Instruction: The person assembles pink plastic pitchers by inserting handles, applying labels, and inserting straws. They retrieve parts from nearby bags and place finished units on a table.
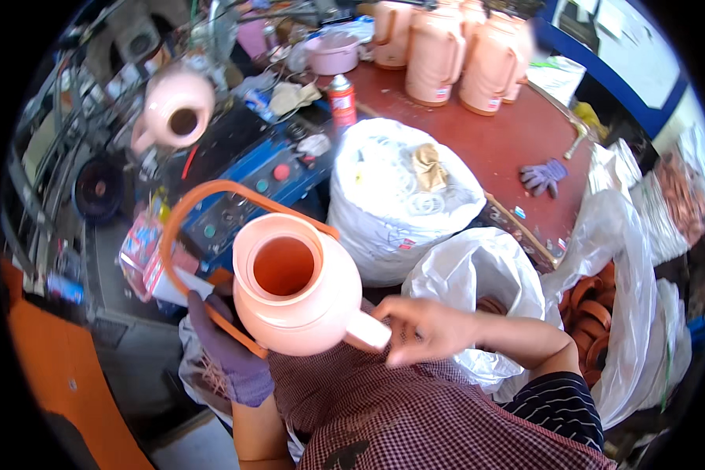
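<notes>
One head-worn fisheye looks down and forward from close above.

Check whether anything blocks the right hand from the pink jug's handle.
Nothing visible: the right hand is beside the handle of the pink jug, and the gloved left hand is on the opposite side, at the orange strap.

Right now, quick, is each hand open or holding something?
Left hand, purple-gloved: closed, holding the round, glossy pink jug.
Right hand, bare: half-curled at the jug's pink side handle; cannot tell if gripping.
</notes>
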A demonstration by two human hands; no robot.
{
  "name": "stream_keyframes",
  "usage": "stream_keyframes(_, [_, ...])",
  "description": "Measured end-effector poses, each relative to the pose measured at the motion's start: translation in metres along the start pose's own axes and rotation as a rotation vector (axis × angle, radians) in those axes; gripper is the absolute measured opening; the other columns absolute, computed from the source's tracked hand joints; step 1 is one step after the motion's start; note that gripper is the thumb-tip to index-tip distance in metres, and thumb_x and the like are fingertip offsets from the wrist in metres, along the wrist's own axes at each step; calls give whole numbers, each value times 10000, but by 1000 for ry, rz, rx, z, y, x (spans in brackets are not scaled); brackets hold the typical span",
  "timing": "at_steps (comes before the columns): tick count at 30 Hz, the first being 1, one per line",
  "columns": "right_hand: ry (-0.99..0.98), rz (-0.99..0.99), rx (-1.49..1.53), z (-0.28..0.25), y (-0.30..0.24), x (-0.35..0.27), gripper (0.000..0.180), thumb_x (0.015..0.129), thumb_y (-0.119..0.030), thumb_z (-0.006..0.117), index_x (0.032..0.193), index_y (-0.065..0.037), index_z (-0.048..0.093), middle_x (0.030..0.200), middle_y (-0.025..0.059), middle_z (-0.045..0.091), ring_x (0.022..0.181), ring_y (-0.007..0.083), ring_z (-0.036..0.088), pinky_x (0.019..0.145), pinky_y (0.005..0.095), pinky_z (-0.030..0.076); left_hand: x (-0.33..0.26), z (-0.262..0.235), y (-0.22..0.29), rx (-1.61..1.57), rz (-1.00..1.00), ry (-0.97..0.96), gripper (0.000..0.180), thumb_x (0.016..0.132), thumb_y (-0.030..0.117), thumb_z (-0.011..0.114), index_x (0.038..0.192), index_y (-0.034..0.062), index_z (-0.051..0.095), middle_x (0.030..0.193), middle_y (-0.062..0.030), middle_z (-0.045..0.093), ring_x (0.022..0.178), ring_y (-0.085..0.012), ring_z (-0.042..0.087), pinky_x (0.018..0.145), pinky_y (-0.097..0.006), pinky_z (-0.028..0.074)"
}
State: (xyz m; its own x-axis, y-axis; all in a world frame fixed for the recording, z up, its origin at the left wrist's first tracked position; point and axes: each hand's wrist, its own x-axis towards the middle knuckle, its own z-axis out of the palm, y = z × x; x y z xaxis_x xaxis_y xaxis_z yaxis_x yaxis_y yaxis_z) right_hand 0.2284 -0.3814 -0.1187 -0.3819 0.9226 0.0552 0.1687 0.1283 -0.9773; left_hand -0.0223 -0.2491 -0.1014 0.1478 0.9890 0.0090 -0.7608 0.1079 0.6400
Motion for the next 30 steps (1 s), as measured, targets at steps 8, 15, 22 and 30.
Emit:
stream_keyframes(8, [884, -238, -542, -52, 21, -12, 325, 837, -182, 695, 1114, -28, 622, 914, 156, 680, 813, 246, 681, 745, 359, 527, 87, 3, -42, 552, 117, -168, 412, 922, 280, 611, 1225, 3, 575, 1201, -93, 606, 1042, -179, 581, 938, -304, 452])
stream_keyframes(15, [1379, -330, -500, -237, 72, -3, 209, 989, -146, 535, 1049, 53, 519, 859, 115, 657, 658, 161, 656, 571, 273, 539, 39, -80, -81, 656, -298, 21, 329, 911, 198, 631, 1179, 13, 585, 1121, -102, 639, 1029, -215, 627, 905, -348, 517])
stream_keyframes(22, [1295, 390, -1314, -441, 115, 68, 367, 940, -284, 537, 973, 78, 586, 789, 244, 636, 746, 345, 662, 739, 503, 506, -14, -175, -43, 614, -295, 377, 228, 899, 213, 643, 1016, 18, 639, 940, -30, 641, 866, -124, 606, 786, -268, 505])
stream_keyframes(30, [761, 517, -1645, -545, 173, 132, 204, 936, -138, 534, 1093, -12, 563, 994, 174, 621, 867, 308, 653, 699, 415, 525, -103, -301, 5, 884, -116, 709, 319, 913, 295, 560, 986, 4, 667, 811, -16, 594, 713, -123, 516, 646, -294, 444])
